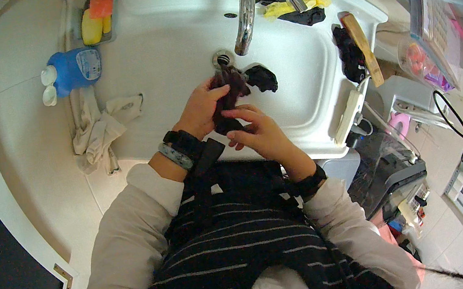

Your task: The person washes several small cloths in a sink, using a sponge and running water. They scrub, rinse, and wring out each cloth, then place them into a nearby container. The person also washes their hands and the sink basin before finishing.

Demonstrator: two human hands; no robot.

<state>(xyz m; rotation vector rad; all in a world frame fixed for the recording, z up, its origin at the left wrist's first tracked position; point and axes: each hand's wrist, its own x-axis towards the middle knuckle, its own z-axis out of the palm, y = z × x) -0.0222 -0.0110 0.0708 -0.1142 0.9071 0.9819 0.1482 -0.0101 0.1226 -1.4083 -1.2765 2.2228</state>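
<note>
A crumpled dark cloth (234,86), partly brownish, is held over the white washbasin (165,58), just in front of the drain (223,58). My left hand (200,110) grips it from the left side, thumb on top. On the near right, the fingers of my right hand (259,132) pinch its lower end. Against the cloth's right side lies a small black cloth piece (262,78) on the basin floor. Above and to the right, a chrome faucet (249,20) reaches over the basin; no water stream shows. Part of the held cloth is hidden by my fingers.
On the left rim are a blue detergent bottle (76,69), a pale cloth (101,130) and a tray of sponges (98,19). Black and yellow cloths (296,0) lie behind the faucet. A wooden board (362,49) and a power strip (349,117) line the right edge.
</note>
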